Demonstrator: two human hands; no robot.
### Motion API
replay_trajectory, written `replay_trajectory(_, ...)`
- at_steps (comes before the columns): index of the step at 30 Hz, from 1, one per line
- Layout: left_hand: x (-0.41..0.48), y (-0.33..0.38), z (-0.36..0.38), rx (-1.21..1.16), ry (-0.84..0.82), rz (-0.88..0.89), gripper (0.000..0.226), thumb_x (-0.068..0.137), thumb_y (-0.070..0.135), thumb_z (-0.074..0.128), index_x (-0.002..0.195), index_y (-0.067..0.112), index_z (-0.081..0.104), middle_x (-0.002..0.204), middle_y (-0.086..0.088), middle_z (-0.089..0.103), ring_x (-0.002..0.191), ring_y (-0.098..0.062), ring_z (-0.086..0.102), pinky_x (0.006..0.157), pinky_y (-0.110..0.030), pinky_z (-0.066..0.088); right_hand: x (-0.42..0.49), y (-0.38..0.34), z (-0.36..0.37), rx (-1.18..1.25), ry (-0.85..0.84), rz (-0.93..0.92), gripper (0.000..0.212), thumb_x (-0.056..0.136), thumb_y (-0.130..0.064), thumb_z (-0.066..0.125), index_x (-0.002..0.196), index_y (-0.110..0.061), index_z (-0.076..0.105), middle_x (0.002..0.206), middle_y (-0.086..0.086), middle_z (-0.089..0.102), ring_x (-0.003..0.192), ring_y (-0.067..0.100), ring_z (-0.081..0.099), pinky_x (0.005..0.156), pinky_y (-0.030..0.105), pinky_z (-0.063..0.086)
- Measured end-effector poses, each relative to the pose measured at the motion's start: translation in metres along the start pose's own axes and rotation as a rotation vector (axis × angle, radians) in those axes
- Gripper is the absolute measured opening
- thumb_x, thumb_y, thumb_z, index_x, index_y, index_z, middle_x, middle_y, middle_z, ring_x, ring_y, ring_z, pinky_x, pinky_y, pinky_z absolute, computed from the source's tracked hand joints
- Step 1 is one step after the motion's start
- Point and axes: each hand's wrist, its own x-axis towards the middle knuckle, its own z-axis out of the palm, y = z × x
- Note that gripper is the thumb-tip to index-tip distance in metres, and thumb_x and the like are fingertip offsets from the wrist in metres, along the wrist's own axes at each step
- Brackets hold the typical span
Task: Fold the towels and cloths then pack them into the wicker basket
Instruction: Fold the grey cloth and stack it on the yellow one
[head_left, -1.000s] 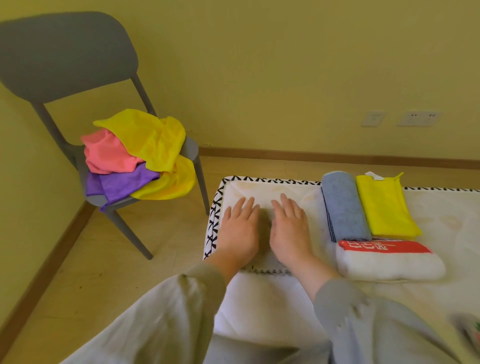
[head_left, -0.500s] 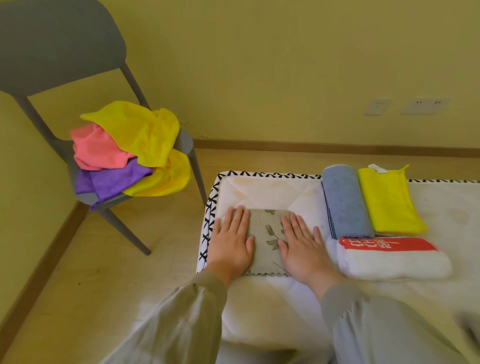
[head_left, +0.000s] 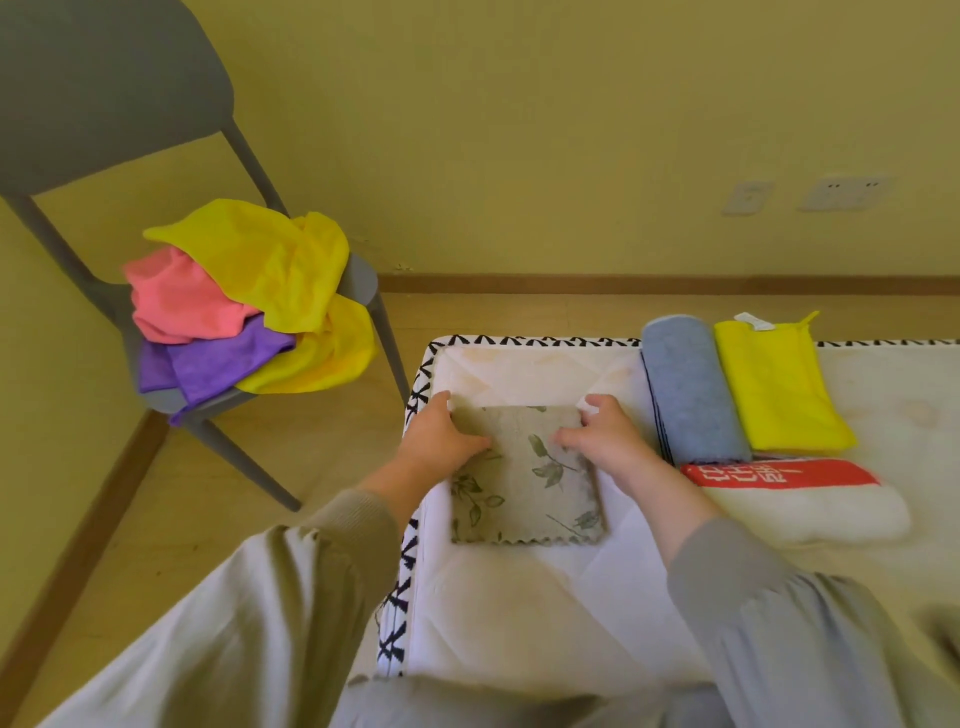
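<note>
Both hands hold a small folded leaf-print cloth (head_left: 524, 483) lying flat on a white mattress (head_left: 519, 613). The left hand (head_left: 447, 441) grips its left edge near the far corner, thumb on top; the right hand (head_left: 602, 441) grips the opposite edge the same way, fingers curled. Just right of the right hand lie folded pieces: a blue-grey towel (head_left: 691, 389), a yellow cloth (head_left: 774, 384) and a white towel (head_left: 810, 512). Well left of the left hand, a grey chair (head_left: 104, 78) carries an unfolded heap (head_left: 249, 306). No wicker basket shows. This cloth's folding seems nearly finished; next it likely needs moving beside the folded pieces, layers kept together
</note>
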Motion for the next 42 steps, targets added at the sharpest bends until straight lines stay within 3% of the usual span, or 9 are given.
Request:
replay_trajectory(3, 0.004, 0.004, -0.004, 0.076, -0.102, -0.097, 0.073, 0.075, 0.027, 0.079, 0.134, 0.009, 0.041, 0.126, -0.007, 0.051, 0.105, -0.020, 0.050, 0.082, -0.029, 0.046, -0.007, -0.007, -0.007, -0.048, -0.105, 0.067, 0.026, 0.075, -0.001, 0.073, 0.096, -0.011, 0.060, 0.101, 0.008, 0.067, 0.087, 0.020, 0.063, 0.075, 0.034, 0.054)
replay_trajectory(6, 0.005, 0.007, -0.009, 0.092, -0.208, -0.176, 0.046, 0.074, 0.023, 0.080, 0.109, 0.006, 0.056, 0.098, -0.008, 0.057, 0.082, -0.018, 0.054, 0.064, -0.025, 0.046, -0.014, -0.010, -0.010, -0.042, -0.149, 0.118, 0.020, 0.076, 0.003, 0.072, 0.089, -0.008, 0.061, 0.080, 0.003, 0.062, 0.066, 0.010, 0.055, 0.042, 0.015, 0.038)
replay_trajectory(10, 0.000, 0.008, -0.017, -0.052, -0.220, -0.258, 0.019, 0.078, 0.007, 0.074, 0.074, 0.006, 0.055, 0.059, -0.007, 0.052, 0.043, -0.013, 0.045, 0.039, -0.020, 0.034, -0.015, -0.005, -0.013, -0.007, -0.116, 0.140, 0.016, 0.077, 0.001, 0.072, 0.074, -0.007, 0.059, 0.055, 0.000, 0.052, 0.048, 0.010, 0.040, 0.031, 0.015, 0.028)
replay_trajectory(14, -0.006, 0.009, -0.016, -0.316, -0.159, -0.319, 0.014, 0.081, -0.006, 0.068, 0.079, 0.003, 0.057, 0.061, -0.011, 0.062, 0.039, -0.010, 0.060, 0.038, -0.017, 0.046, -0.012, -0.002, -0.016, 0.051, -0.113, 0.177, 0.012, 0.079, -0.001, 0.070, 0.078, -0.005, 0.059, 0.052, 0.004, 0.043, 0.043, 0.011, 0.033, 0.033, 0.020, 0.025)
replay_trajectory(19, -0.013, 0.003, -0.010, -0.515, -0.082, -0.328, 0.010, 0.085, -0.008, 0.062, 0.089, 0.001, 0.060, 0.090, -0.018, 0.066, 0.049, -0.014, 0.067, 0.048, -0.019, 0.055, -0.020, -0.001, -0.015, 0.232, -0.131, 0.165, 0.010, 0.083, 0.012, 0.059, 0.088, 0.003, 0.059, 0.072, 0.015, 0.063, 0.044, 0.011, 0.061, 0.037, 0.017, 0.042)
replay_trajectory(30, -0.036, -0.016, -0.002, -0.319, -0.011, 0.063, 0.024, 0.081, 0.000, 0.068, 0.099, 0.015, 0.067, 0.092, 0.001, 0.071, 0.084, -0.012, 0.068, 0.071, -0.020, 0.055, -0.035, 0.010, -0.022, -0.043, -0.134, -0.038, 0.033, 0.071, 0.007, 0.076, 0.101, -0.003, 0.068, 0.100, 0.012, 0.070, 0.092, 0.022, 0.068, 0.081, 0.029, 0.057)
replay_trajectory(35, -0.052, -0.017, -0.006, 0.064, 0.094, 0.276, 0.017, 0.079, 0.025, 0.073, 0.092, 0.019, 0.063, 0.085, 0.007, 0.062, 0.082, -0.010, 0.057, 0.067, -0.024, 0.050, -0.054, 0.003, -0.025, -0.442, -0.155, -0.199, 0.016, 0.073, -0.004, 0.072, 0.079, -0.015, 0.064, 0.078, -0.001, 0.064, 0.074, 0.014, 0.060, 0.062, 0.023, 0.047)
replay_trajectory(38, -0.059, -0.016, -0.014, 0.295, 0.247, 0.496, 0.029, 0.077, 0.026, 0.076, 0.104, 0.021, 0.065, 0.094, 0.008, 0.058, 0.091, -0.009, 0.046, 0.075, -0.022, 0.043, -0.064, -0.001, -0.026, -0.607, -0.154, -0.254, 0.021, 0.073, -0.011, 0.072, 0.086, -0.020, 0.059, 0.090, -0.002, 0.060, 0.083, 0.018, 0.060, 0.071, 0.030, 0.050)
replay_trajectory(42, -0.065, -0.020, -0.016, 0.551, 0.303, 0.863, 0.029, 0.068, 0.012, 0.079, 0.095, 0.015, 0.069, 0.078, 0.003, 0.065, 0.076, -0.019, 0.053, 0.064, -0.031, 0.050, -0.073, -0.010, -0.022, -0.690, -0.039, -0.500, 0.021, 0.076, -0.015, 0.071, 0.085, -0.029, 0.058, 0.094, -0.009, 0.052, 0.093, 0.012, 0.048, 0.082, 0.029, 0.044)
